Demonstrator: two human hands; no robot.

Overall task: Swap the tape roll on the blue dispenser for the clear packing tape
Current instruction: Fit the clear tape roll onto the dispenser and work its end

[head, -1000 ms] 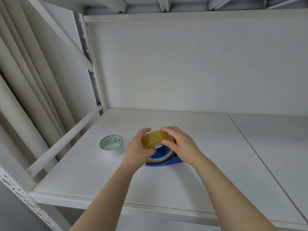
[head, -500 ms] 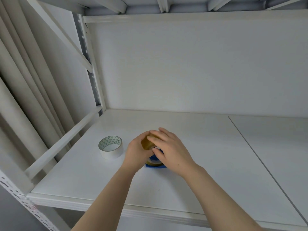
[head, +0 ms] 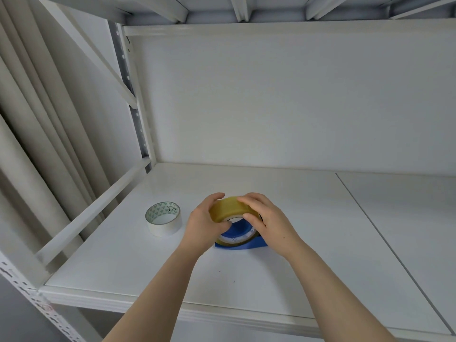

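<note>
The clear packing tape, a yellowish see-through roll, stands on edge in the blue dispenser in the middle of the white shelf. Blue plastic shows through its core and at its base. My left hand grips the roll from the left, thumb over its top. My right hand grips it from the right, fingers over the top and front. A white tape roll with a green triangle pattern inside lies flat on the shelf, to the left of my left hand and apart from it.
The shelf board has a front lip near me, a side rail on the left and a white back panel. A seam divides it from the right board. Pale curtains hang at far left.
Half a second ago my right hand covered most of the clear roll. It has drawn back to the right, and the roll and the blue dispenser show again.
</note>
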